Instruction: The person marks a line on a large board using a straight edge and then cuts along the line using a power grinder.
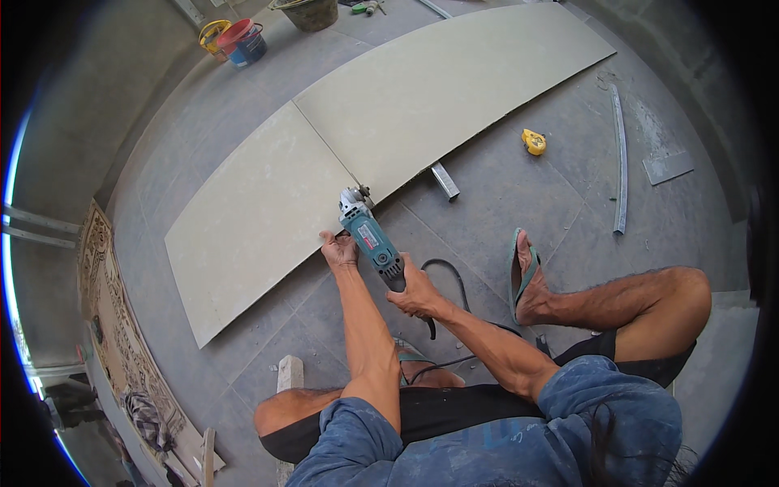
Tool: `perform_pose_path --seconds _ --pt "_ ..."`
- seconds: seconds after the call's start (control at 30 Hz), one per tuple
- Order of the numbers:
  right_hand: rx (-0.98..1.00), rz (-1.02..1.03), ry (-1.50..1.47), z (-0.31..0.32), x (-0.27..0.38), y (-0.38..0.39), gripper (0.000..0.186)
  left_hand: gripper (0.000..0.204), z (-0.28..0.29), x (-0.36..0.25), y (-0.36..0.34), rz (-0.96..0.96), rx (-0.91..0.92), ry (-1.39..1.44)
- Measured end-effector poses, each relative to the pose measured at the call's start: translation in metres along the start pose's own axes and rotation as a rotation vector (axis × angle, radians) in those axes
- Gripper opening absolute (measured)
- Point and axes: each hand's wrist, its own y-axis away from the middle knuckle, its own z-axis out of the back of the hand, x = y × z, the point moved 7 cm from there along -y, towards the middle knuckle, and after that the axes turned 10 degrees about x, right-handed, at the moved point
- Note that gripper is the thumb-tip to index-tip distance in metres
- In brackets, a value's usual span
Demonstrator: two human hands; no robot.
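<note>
A teal angle grinder with a grey metal head is at the near edge of a large pale board. Its disc side meets the near end of a straight dark line crossing the board. My right hand is closed round the grinder's rear handle. Close behind the head, my left hand is closed at the tool's left side, thumb out toward the board; the tool partly hides its fingers. A black power cord curves from the rear of the grinder across the floor.
A metal channel piece sticks out from under the board. To the right lie a yellow tape measure, a long metal strip and a flat offcut. Buckets stand far left; a patterned mat lies left.
</note>
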Motion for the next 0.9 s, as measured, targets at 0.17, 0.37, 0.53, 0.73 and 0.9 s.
perform_pose_path --seconds 0.17,0.37,0.53,0.73,0.9 --pt "-0.013 0.041 0.025 -0.006 0.003 0.001 0.075 0.054 0.009 -0.017 -0.007 -0.004 0.017 0.028" --pt "-0.047 0.067 0.069 0.001 -0.001 0.005 0.074 0.055 -0.005 -0.002 0.001 0.036 -0.021 0.031" --pt "-0.018 0.03 0.046 -0.002 0.005 0.008 0.071 0.056 -0.012 -0.003 0.008 0.051 -0.051 0.027" --pt "-0.037 0.037 0.047 -0.002 -0.002 0.006 0.07 0.058 -0.019 0.002 0.01 0.132 -0.013 0.134" --pt "-0.023 0.032 0.043 -0.005 -0.006 0.003 0.069 0.053 -0.016 -0.006 0.01 0.031 -0.042 0.0"
